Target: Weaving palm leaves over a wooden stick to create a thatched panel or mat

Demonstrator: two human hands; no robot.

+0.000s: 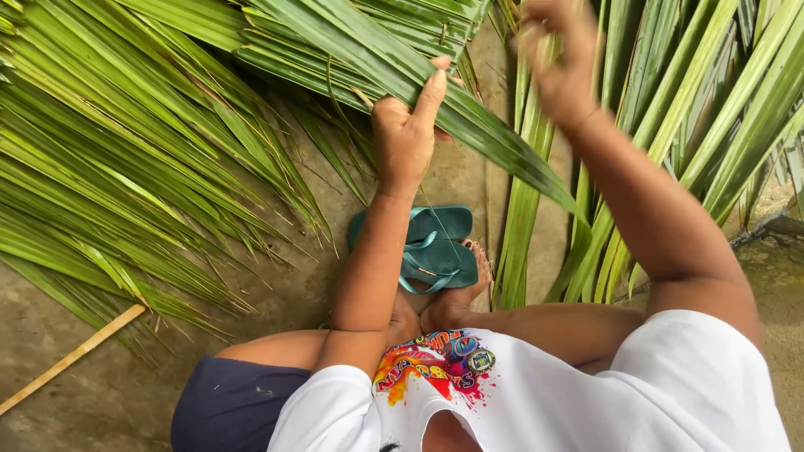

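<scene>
My left hand [408, 130] presses on a broad green palm leaflet [469, 125] that runs diagonally from the upper middle down to the right; the fingers are closed over its edge. My right hand [559, 63], blurred, is raised at the top of the view among upright palm leaflets [528, 167] and pinches one of them. Long green palm fronds [126, 142] fan out across the ground to the left. More leaflets [729, 109] stand on the right.
A pair of teal flip-flops [435, 247] lies on the concrete floor [126, 377] by my bare feet [456, 305]. A pale frond stalk [75, 356] lies at the lower left. My knees spread left and right below.
</scene>
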